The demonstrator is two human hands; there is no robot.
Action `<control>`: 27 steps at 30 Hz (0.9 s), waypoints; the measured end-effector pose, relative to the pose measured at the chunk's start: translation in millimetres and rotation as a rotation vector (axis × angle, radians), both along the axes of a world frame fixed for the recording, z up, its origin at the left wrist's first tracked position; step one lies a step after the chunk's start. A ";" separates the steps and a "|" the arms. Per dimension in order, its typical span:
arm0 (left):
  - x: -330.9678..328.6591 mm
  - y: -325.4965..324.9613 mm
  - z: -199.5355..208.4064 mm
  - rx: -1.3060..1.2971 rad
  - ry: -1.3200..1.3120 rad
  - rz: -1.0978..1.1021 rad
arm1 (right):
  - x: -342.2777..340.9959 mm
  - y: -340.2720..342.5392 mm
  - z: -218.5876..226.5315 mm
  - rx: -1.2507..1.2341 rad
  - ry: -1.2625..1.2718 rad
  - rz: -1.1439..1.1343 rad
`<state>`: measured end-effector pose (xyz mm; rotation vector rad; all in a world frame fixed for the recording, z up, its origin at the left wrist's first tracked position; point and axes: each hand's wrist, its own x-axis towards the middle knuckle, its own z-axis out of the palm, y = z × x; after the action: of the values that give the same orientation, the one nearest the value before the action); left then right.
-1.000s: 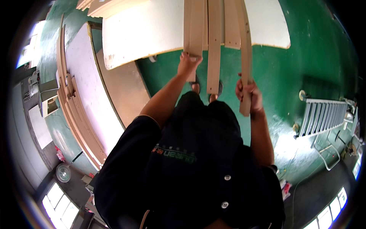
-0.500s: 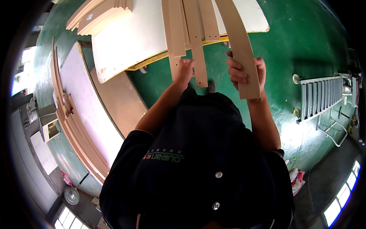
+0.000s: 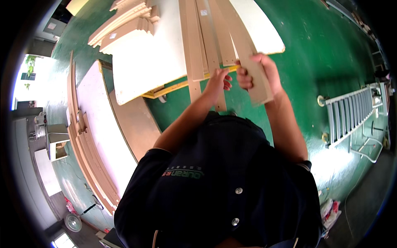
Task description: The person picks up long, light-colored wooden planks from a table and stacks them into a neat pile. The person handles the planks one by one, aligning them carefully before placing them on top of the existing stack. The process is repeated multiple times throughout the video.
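Note:
My right hand (image 3: pixel 269 72) grips the near end of a long brown wooden board (image 3: pixel 244 41), thumb on one side and fingers round the other edge. The board slants away over the table, its near end raised and slightly blurred. My left hand (image 3: pixel 217 84) hovers just left of it, fingers loosely curled with nothing visible in them. Beneath that hand lies a narrow board with drilled holes (image 3: pixel 211 58), its end jutting past the table edge. Several similar boards (image 3: pixel 192 45) lie beside it, pointing the same way.
The white-topped table (image 3: pixel 165 58) has a yellow frame and wheels. Stacked boards (image 3: pixel 124 29) sit at its far left. A second white panel (image 3: pixel 101 107) and long strips (image 3: pixel 93 161) stand on the left. At right is a grey roller conveyor (image 3: pixel 351 111) on the green floor (image 3: pixel 302 82).
My right hand has shifted slightly left and up the board, bringing the board toward the others. My left hand has moved right, closer to it. The whole view has turned a little.

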<state>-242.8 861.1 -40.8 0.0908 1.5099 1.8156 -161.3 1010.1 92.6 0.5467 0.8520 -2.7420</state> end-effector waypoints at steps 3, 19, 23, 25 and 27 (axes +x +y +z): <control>-7.8 2.4 -4.8 0.031 -0.099 0.008 | 5.5 -9.9 -19.7 0.296 -0.112 -0.029; -20.8 11.4 -17.4 -0.132 0.131 -0.028 | 8.3 -69.4 -120.6 1.659 -0.371 0.060; -14.8 8.2 -84.6 -0.183 0.086 -0.014 | 11.8 -79.7 -157.9 1.712 -0.453 0.160; -5.6 10.3 -109.3 -0.283 0.133 -0.006 | 16.8 -81.5 -179.5 1.713 -0.468 0.136; -4.4 11.6 -131.9 -0.282 0.072 -0.061 | 24.2 -83.5 -192.3 1.692 -0.469 0.088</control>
<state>-247.2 872.7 -172.6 0.0648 1.7797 1.5500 -137.0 926.6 -99.7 1.1729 2.6584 -1.0434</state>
